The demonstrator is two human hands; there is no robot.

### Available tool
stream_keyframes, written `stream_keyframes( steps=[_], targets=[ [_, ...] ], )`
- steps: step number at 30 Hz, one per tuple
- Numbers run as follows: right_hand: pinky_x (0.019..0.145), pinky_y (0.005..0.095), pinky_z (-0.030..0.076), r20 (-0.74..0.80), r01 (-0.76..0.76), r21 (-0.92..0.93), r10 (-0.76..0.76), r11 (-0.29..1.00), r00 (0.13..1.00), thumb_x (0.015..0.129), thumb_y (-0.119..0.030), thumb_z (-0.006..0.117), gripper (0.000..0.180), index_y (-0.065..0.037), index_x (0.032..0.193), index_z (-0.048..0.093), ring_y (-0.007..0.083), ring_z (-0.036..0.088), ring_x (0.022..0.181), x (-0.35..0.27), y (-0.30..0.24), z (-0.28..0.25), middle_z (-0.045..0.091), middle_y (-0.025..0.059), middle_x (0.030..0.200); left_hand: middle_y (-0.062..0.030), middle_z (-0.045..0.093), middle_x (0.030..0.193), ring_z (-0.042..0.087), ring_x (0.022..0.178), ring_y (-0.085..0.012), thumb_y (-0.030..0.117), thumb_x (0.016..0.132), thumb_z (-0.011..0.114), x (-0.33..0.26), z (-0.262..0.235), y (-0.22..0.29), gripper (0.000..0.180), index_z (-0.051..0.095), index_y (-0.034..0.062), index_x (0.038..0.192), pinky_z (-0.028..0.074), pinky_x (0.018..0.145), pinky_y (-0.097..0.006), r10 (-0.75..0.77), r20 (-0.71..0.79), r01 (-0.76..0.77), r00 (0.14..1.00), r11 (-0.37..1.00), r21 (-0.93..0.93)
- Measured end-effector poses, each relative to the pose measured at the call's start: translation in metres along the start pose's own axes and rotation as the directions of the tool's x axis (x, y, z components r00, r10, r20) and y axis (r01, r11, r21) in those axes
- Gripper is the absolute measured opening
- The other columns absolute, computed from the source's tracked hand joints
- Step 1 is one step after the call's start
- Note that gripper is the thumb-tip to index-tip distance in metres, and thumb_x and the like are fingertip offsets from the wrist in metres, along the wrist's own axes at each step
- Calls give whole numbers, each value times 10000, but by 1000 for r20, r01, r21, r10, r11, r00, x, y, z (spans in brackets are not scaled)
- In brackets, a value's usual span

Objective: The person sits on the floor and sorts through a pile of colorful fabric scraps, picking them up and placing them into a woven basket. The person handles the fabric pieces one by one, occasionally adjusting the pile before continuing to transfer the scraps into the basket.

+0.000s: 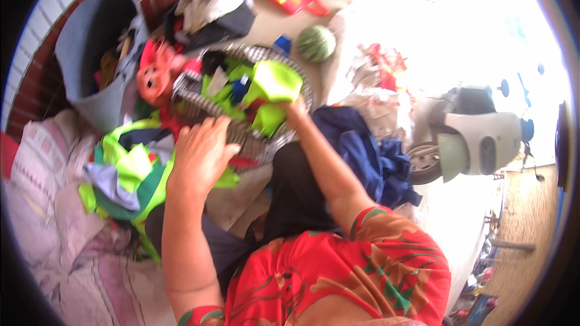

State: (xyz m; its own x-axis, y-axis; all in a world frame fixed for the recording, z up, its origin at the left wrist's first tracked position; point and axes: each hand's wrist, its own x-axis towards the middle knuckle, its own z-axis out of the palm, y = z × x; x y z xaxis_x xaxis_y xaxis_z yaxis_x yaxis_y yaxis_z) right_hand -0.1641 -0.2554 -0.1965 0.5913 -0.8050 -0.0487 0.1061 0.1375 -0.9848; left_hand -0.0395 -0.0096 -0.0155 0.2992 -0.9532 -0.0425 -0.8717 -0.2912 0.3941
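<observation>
A basket lined with black-and-white checked fabric [305, 86] stands in front of me, heaped with cloth scraps in neon yellow, blue and dark colours. Inside its right side, my right hand [294, 112] grips a neon-yellow cloth [275, 80]; the fingertips are partly hidden by the fabric. My left hand [202, 148] is at the basket's near left rim, fingers stretched and thumb apart, holding nothing. To its left lies a pile of neon-yellow, green and grey-blue scraps [130, 172].
A grey-blue bin [96, 48] stands back left beside an orange-red plastic item [158, 75]. A green melon [316, 43] sits behind the basket. Navy cloth [356, 145] and pale crumpled bags [377, 105] lie right; a scooter [477, 136] stands farther right. Sacks [48, 205] lie left.
</observation>
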Motion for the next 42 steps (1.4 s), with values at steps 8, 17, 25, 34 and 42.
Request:
stream_keyframes(
  steps=[8,17,25,34,42],
  targets=[
    [698,340,519,-165,-130,211,166,969,972,653,49,645,315,-15,960,615,210,624,769,-17,15,-26,640,76,888,-161,593,1002,548,955,-343,241,739,672,14,2,16,454,521,32,1113,404,799,-442,4,67,-3,998,1000,-11],
    [696,302,501,-128,-26,180,50,983,990,641,22,669,328,-27,959,607,171,614,769,-38,1,-16,639,51,873,-153,614,995,579,954,-324,250,738,690,10,-2,16,415,548,32,1062,411,819,-448,40,28,-39,999,999,-20],
    [705,322,519,-150,-14,228,50,974,987,658,38,656,345,-32,989,593,185,623,760,-55,-7,-16,641,64,879,-180,598,1040,549,981,-362,246,701,682,12,1,17,481,541,20,1102,419,826,-447,53,58,-49,997,997,-64],
    [706,329,515,-135,-52,211,82,976,987,671,12,658,343,-32,1003,580,192,621,780,-62,-18,-17,631,67,902,-189,597,1063,553,987,-365,256,693,666,12,2,15,486,545,14,1097,423,838,-441,68,57,-64,996,995,-73],
    [740,330,512,-109,-74,158,92,985,990,669,-8,668,368,-32,1025,579,195,623,811,-71,-24,-18,634,73,924,-192,595,1065,546,991,-368,255,693,665,14,1,17,487,543,15,1099,419,840,-442,76,85,-71,993,995,-66]
  ],
)
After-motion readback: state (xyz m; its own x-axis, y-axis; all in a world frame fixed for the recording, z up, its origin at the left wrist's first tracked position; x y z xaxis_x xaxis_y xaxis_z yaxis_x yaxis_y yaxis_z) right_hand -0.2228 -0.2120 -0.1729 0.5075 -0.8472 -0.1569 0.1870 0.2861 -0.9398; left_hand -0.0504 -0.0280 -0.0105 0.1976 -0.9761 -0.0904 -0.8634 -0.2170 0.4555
